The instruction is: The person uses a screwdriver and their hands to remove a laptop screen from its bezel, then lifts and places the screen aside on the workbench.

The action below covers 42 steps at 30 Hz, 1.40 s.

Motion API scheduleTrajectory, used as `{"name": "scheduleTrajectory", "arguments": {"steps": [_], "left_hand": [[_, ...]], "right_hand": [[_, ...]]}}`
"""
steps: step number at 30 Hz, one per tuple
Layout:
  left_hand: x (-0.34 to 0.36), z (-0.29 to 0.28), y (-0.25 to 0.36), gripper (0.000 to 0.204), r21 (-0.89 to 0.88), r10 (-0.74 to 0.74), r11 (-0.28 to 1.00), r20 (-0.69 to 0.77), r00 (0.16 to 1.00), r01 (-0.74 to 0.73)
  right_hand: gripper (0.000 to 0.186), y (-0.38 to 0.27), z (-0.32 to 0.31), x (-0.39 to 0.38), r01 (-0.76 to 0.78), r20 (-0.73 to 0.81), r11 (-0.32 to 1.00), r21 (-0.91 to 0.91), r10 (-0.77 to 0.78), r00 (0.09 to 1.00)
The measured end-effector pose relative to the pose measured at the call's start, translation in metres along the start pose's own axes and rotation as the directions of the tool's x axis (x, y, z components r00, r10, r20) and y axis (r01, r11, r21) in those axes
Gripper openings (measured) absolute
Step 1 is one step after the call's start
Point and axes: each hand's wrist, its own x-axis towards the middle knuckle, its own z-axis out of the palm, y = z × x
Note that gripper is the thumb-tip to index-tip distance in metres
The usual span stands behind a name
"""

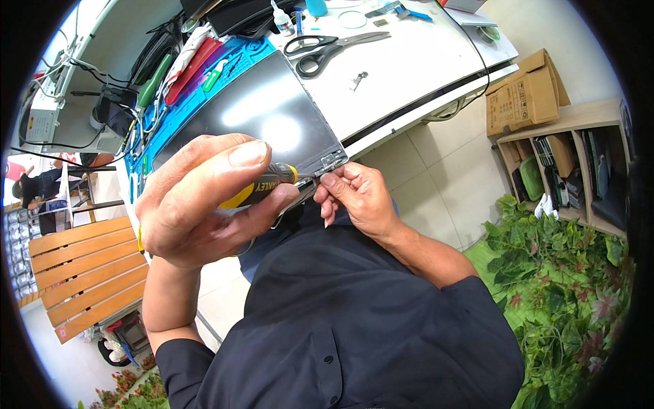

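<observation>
My left hand (pixel 197 194) is wrapped round a yellow and black screwdriver (pixel 272 178). Its shaft points right, toward the near right corner of a dark, glossy laptop screen panel (pixel 252 102) lying on the table. At that corner sits a small metal hinge (pixel 332 162). Close by the screwdriver's tip, my right hand (pixel 357 196) has thumb and fingers pinched together at the panel's edge. What lies between those fingers, if anything, is too small to make out. Beyond the panel lie black-handled scissors (pixel 327 51) and a small metal part (pixel 360 80).
A blue work mat (pixel 238 63) with tools, among them a green-handled one (pixel 155 80), runs along the left. At the back stands a small white bottle (pixel 282 20). A cardboard box (pixel 523 95) tops a wooden shelf (pixel 565 129) on the right. A slatted wooden bench (pixel 92 276) is at left.
</observation>
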Motion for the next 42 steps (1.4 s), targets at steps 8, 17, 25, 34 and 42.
{"name": "scheduleTrajectory", "arguments": {"steps": [8,17,25,34,42], "left_hand": [[-0.005,0.007,-0.003,0.081,-0.045,-0.019,0.999,-0.016,1.000,0.018],[-0.017,0.008,-0.016,0.097,-0.119,-0.201,0.978,-0.361,0.911,0.169],[0.024,-0.021,-0.097,0.081,-0.235,-0.435,0.899,-0.564,0.702,0.369],[0.023,-0.002,-0.163,0.080,-0.049,-0.434,0.865,-0.574,0.694,0.500],[0.016,0.009,-0.167,0.079,-0.009,-0.468,0.839,-0.520,0.714,0.543]], "right_hand": [[0.020,-0.001,-0.001,0.000,-0.012,0.009,1.000,-0.017,0.012,1.000],[0.023,-0.001,-0.001,-0.004,-0.035,-0.015,0.997,-0.070,0.034,0.999],[0.020,-0.004,-0.004,-0.005,-0.001,-0.013,0.998,-0.069,0.000,1.000],[0.018,0.000,-0.005,-0.004,-0.006,0.004,0.997,-0.081,0.006,1.000],[0.018,-0.001,-0.004,-0.004,-0.002,-0.002,0.996,-0.093,0.002,1.000]]}}
